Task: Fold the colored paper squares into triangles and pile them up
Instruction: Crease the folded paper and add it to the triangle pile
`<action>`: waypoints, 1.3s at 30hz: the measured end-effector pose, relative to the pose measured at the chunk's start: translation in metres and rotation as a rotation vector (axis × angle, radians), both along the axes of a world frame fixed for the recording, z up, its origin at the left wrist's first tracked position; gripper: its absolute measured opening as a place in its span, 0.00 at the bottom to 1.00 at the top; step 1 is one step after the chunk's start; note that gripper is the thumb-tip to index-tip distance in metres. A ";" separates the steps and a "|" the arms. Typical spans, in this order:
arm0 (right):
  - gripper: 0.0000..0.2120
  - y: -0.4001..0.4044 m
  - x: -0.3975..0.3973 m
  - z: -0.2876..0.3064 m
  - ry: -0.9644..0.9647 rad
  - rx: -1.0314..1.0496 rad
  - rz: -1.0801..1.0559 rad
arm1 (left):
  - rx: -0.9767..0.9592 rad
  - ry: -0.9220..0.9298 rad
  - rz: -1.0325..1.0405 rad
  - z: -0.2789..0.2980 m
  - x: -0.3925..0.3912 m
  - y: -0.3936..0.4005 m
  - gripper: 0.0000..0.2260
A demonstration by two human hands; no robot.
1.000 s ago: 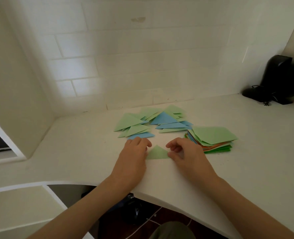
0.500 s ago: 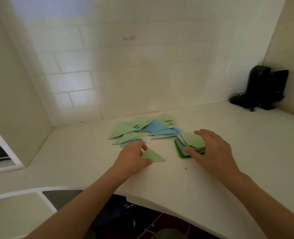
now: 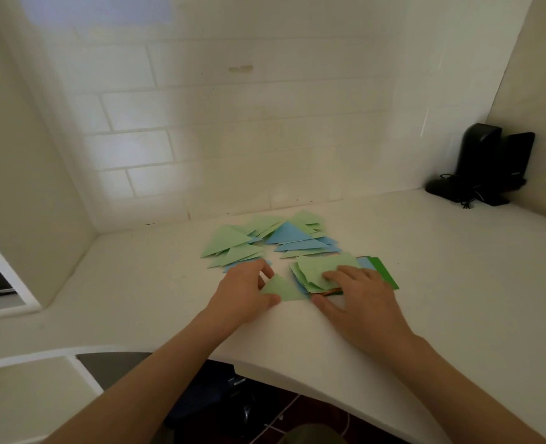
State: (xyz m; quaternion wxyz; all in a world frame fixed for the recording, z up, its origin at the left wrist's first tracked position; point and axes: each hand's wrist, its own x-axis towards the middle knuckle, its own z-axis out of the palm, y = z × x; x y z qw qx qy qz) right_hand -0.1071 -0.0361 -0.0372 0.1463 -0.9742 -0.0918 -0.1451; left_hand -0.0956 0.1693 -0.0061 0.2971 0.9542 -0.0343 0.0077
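Note:
A folded light green triangle (image 3: 283, 288) lies on the white counter (image 3: 425, 283), and my left hand (image 3: 244, 293) pinches its left edge between thumb and fingers. Just right of it sits the stack of unfolded paper squares (image 3: 319, 270), light green on top with blue, orange and dark green sheets showing below. My right hand (image 3: 358, 294) lies on that stack, fingers on the top sheet and thumb against the near edge. Behind both hands spreads the loose pile of green and blue folded triangles (image 3: 271, 240).
A black device with a cable (image 3: 486, 165) stands in the far right corner. A tiled wall closes the back and a side wall the left. The counter's curved front edge (image 3: 297, 373) runs just under my forearms.
My right hand left the folded triangle, reached to the square stack and drew it closer to the triangle. My left hand stayed on the triangle.

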 end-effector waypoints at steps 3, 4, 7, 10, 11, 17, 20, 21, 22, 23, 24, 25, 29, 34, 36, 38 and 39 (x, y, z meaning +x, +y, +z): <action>0.34 0.006 0.001 0.004 -0.063 0.000 -0.036 | -0.020 -0.008 -0.002 -0.001 0.000 0.006 0.12; 0.35 0.008 0.002 0.005 -0.121 0.010 -0.044 | -0.028 -0.006 0.004 -0.001 0.000 0.008 0.11; 0.28 0.017 0.008 0.005 -0.233 0.018 -0.034 | -0.043 0.013 0.015 0.001 -0.001 0.014 0.09; 0.18 0.023 0.012 0.004 -0.257 0.033 -0.003 | -0.029 0.055 0.011 0.007 -0.001 0.022 0.09; 0.16 0.024 0.012 0.005 -0.232 0.045 0.005 | -0.017 0.064 0.013 0.010 -0.001 0.025 0.10; 0.12 0.036 0.012 0.007 -0.115 0.106 -0.060 | 0.016 0.087 0.034 0.019 -0.001 0.039 0.11; 0.11 0.041 0.013 0.011 -0.091 0.078 -0.142 | -0.007 0.079 0.047 0.018 -0.001 0.039 0.10; 0.12 0.042 0.014 0.012 -0.084 0.067 -0.160 | -0.012 0.076 0.050 0.017 -0.001 0.039 0.10; 0.11 0.043 0.015 0.013 -0.082 0.060 -0.174 | -0.015 0.073 0.051 0.016 -0.001 0.039 0.10; 0.11 0.043 0.016 0.013 -0.079 0.066 -0.181 | -0.017 0.071 0.049 0.016 -0.001 0.039 0.10; 0.10 0.043 0.016 0.012 -0.081 0.090 -0.184 | -0.021 0.067 0.045 0.015 -0.001 0.039 0.10; 0.10 0.044 0.016 0.011 -0.084 0.127 -0.184 | -0.028 0.062 0.043 0.015 -0.001 0.039 0.10; 0.15 0.044 0.012 0.012 -0.083 0.136 -0.175 | -0.061 0.055 0.049 0.013 0.002 0.040 0.09; 0.18 0.037 0.012 0.015 -0.182 0.200 -0.130 | -0.073 0.060 0.046 0.007 0.006 0.041 0.05; 0.11 0.034 0.010 0.020 -0.459 0.188 -0.078 | -0.112 0.049 0.042 0.009 0.013 0.048 0.04; 0.08 0.037 0.005 0.025 -0.693 0.170 0.053 | -0.221 -0.010 0.100 0.014 0.026 0.062 0.05; 0.07 0.041 0.002 0.026 -0.745 0.151 0.139 | -0.279 -0.049 0.155 0.017 0.035 0.070 0.06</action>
